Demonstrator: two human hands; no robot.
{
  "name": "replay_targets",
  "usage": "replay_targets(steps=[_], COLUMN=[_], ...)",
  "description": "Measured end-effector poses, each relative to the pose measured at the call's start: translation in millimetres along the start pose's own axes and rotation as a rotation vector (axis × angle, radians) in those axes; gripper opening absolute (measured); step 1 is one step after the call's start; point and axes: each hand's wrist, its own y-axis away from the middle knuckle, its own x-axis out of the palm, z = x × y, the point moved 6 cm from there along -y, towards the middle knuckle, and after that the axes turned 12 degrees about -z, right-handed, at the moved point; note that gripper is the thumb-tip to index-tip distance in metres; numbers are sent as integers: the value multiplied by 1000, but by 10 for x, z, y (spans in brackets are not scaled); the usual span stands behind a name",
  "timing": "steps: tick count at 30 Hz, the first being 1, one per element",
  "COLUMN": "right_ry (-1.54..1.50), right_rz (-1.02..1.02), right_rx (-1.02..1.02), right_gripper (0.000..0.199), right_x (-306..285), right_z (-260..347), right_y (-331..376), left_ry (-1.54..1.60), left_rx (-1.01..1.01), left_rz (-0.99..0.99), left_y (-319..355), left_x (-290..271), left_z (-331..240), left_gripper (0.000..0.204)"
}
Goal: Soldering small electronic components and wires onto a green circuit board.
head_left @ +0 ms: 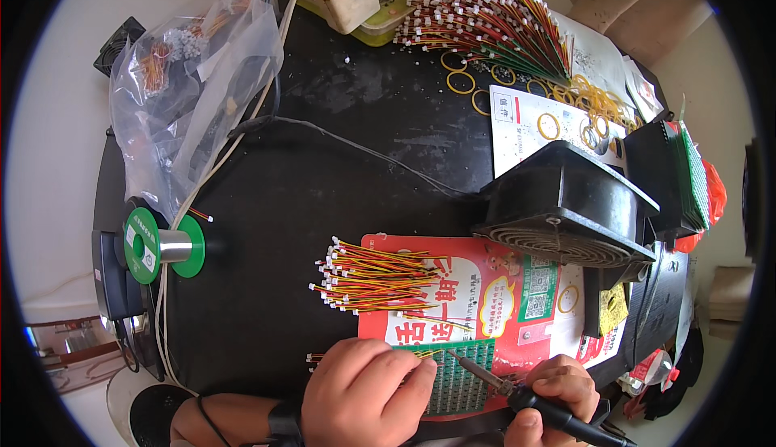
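My left hand (368, 390) is closed in a pinch on a thin wire, its end lying over the upper edge of a green circuit board panel (465, 382). White connectors of such wires show left of that hand. My right hand (562, 390) grips a soldering iron (533, 402) by its black handle. The iron's metal tip slants up to the left, close to the wire end; whether they touch I cannot tell. Just beyond the hands, a pile of red, yellow and black wires (384, 279) with white connectors lies partly on a red printed sheet (505, 342).
A black fan (566, 204) stands right of the pile. Far right lies a bundle of connector wires (493, 27) by yellow rubber bands (594, 99). A solder spool (174, 246) and plastic bag (198, 83) occupy the left, where a pale cable (242, 128) runs.
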Motion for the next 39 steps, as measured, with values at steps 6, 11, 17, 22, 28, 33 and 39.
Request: replay_targets(steps=[6,11,17,22,28,33,39], right_ry=[9,44,43,36,49,36,-15], right_rz=[31,27,49,42,58,38,-43], right_rx=[-18,1,-5,0,4,-11,27], right_gripper=[30,28,26,26,28,28,27], right_x=[14,25,44,48,40,50,9], right_z=[8,17,12,-4,-4,5,-8], right_y=[-12,-21,-46,-36,-41,-30,-8], left_ry=[9,-116,-4,-7,-10,-16,-77], left_rx=[-7,-132,-12,-10,-7,-3,-96], left_rz=[42,30,30,30,33,38,40], left_y=[104,147,95,94,97,107,120], left_x=[48,86,61,67,70,81,88], left_z=[-11,49,17,19,16,12,63], left_gripper=[15,11,14,14,14,14,11])
